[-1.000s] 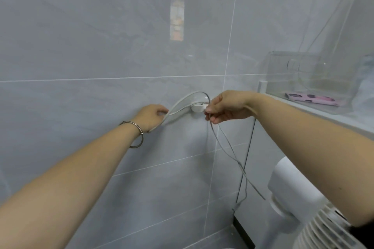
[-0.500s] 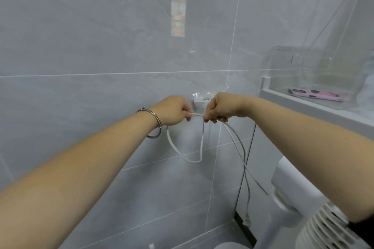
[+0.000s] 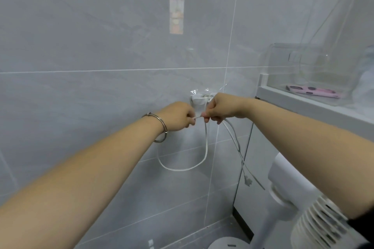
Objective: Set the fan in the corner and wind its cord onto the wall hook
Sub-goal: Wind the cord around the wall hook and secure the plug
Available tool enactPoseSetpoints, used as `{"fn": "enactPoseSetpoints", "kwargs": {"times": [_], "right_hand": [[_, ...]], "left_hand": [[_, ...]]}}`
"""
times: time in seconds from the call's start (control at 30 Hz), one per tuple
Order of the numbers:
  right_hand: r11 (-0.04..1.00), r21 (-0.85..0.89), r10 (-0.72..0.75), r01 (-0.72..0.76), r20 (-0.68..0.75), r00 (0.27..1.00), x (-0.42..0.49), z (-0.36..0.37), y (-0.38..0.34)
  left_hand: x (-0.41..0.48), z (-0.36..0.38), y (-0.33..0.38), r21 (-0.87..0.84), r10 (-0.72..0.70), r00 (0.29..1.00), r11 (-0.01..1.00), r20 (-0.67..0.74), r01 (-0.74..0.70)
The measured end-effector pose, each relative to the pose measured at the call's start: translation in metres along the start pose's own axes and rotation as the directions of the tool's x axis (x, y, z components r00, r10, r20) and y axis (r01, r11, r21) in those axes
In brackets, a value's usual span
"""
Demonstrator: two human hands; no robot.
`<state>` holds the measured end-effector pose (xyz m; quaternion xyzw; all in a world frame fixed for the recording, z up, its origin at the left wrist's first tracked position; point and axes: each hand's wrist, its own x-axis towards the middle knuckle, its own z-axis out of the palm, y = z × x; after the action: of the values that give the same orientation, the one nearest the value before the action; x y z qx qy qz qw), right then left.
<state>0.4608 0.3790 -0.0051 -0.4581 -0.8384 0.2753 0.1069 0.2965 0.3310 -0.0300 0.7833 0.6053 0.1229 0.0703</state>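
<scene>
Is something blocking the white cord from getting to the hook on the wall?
No, nothing visible is in the way. The left hand and the right hand pinch the cord just below the wall hook, close to it.

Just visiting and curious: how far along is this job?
Apparently done: the white plastic fan stands by the corner, and the thin white cord seems caught on the white wall hook. In hand: left hand and right hand pinch the cord below. Left: winding up the hanging loop and dangling plug.
</scene>
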Motion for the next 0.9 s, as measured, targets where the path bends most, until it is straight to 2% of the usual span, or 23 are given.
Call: {"fn": "enactPoseSetpoints", "kwargs": {"times": [0.1, 0.17, 0.23, 0.27, 0.33, 0.4, 0.47, 0.53, 0.63, 0.7, 0.8, 0.9], "right_hand": [[0.998, 0.038, 0.055, -0.056, 0.027, 0.998, -0.005, -0.007, 0.013], [0.993, 0.080, 0.090, -0.090, 0.014, 0.996, -0.010, -0.013, 0.022], [0.988, 0.114, 0.108, -0.104, -0.030, 0.994, -0.013, -0.016, 0.028], [0.987, 0.120, 0.110, -0.103, -0.056, 0.992, -0.013, -0.016, 0.029], [0.987, 0.135, 0.101, -0.089, -0.086, 0.991, -0.012, -0.013, 0.024], [0.987, 0.154, 0.061, -0.049, -0.076, 0.995, -0.009, -0.008, 0.014], [0.986, 0.164, 0.016, -0.007, -0.053, 0.998, -0.006, -0.003, 0.003], [0.986, 0.166, -0.004, 0.011, -0.046, 0.999, -0.006, -0.002, -0.005], [0.982, 0.188, -0.011, 0.022, -0.060, 0.998, -0.009, -0.007, -0.010], [0.973, 0.228, -0.009, 0.019, -0.047, 0.999, -0.011, -0.011, -0.012], [0.935, 0.352, -0.019, -0.034, 0.147, 0.989, -0.013, -0.012, -0.015], [0.873, 0.463, -0.037, -0.156, 0.381, 0.924, -0.012, -0.007, -0.014]], "left_hand": [[-0.004, 0.000, -0.010, 0.249, -0.029, 0.994, 0.967, -0.107, 0.055], [-0.011, 0.000, -0.021, 0.454, -0.091, 0.978, 0.875, -0.188, 0.169], [-0.017, 0.000, -0.030, 0.582, -0.190, 0.955, 0.759, -0.230, 0.291], [-0.017, 0.000, -0.032, 0.589, -0.240, 0.943, 0.737, -0.229, 0.330], [-0.013, 0.002, -0.029, 0.472, -0.260, 0.947, 0.821, -0.189, 0.320], [-0.004, 0.003, -0.017, 0.252, -0.166, 0.976, 0.947, -0.145, 0.198], [0.002, 0.002, -0.006, 0.132, -0.085, 0.985, 0.986, -0.150, 0.105], [0.005, 0.002, -0.004, 0.218, -0.084, 0.978, 0.968, -0.190, 0.125], [-0.003, 0.005, -0.013, 0.450, -0.117, 0.956, 0.862, -0.270, 0.233], [-0.006, 0.007, -0.023, 0.536, -0.156, 0.952, 0.796, -0.264, 0.279], [-0.012, 0.009, -0.038, 0.563, -0.250, 0.938, 0.751, -0.239, 0.344], [-0.018, 0.008, -0.056, 0.474, -0.315, 0.920, 0.790, -0.232, 0.390]]}}
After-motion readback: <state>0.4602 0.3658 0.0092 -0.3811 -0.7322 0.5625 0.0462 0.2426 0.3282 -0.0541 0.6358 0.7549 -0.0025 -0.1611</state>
